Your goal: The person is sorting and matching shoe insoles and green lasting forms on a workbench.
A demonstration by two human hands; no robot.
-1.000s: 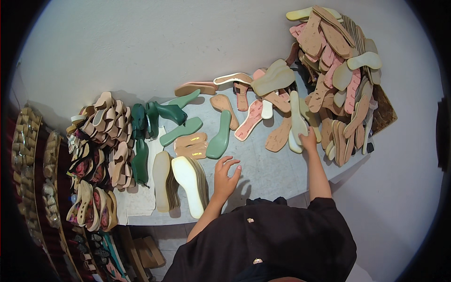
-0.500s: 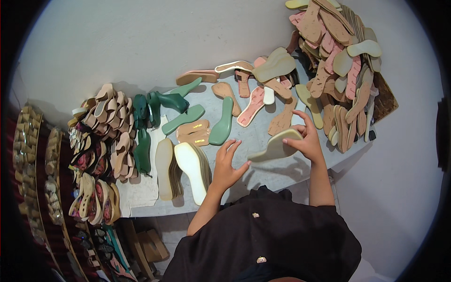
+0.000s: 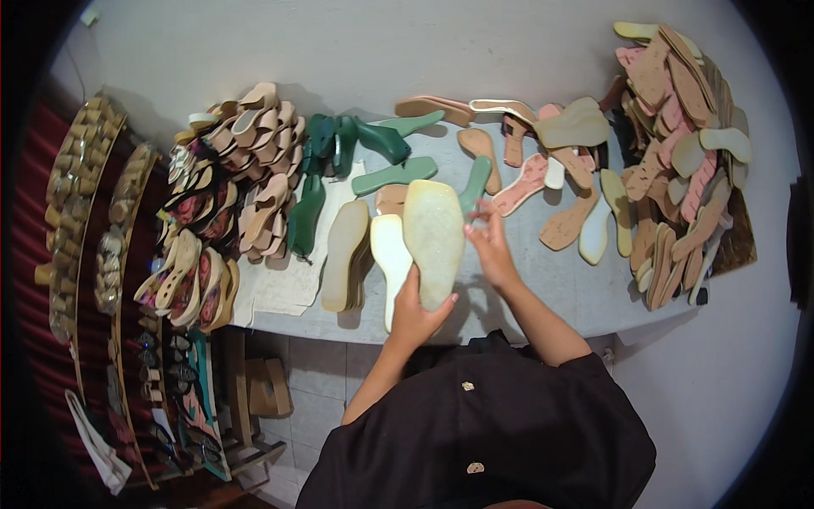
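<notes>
A pale cream shoe sole (image 3: 434,237) is raised above the table, its broad end pointing away from me. My left hand (image 3: 418,312) grips its near end, with the thumb across the face. My right hand (image 3: 492,250) is beside the sole's right edge, fingers apart and holding nothing; whether a fingertip touches the edge I cannot tell. Just left of the held sole lies a stack topped by a whitish sole (image 3: 390,259), and beyond it another stack of beige soles (image 3: 346,254). Behind the held sole, a green sole (image 3: 477,180) is partly hidden.
Dark green shoe lasts (image 3: 305,216) and piled beige sandals (image 3: 267,212) stand at the left. A big heap of tan and pink insoles (image 3: 678,153) fills the table's right end. Loose insoles (image 3: 568,219) lie mid-table. Shelves of footwear (image 3: 110,229) rise at far left.
The sole has passed from my right hand to my left and moved left, turning its broad end away from me. My right hand has let go. The whole view has shifted.
</notes>
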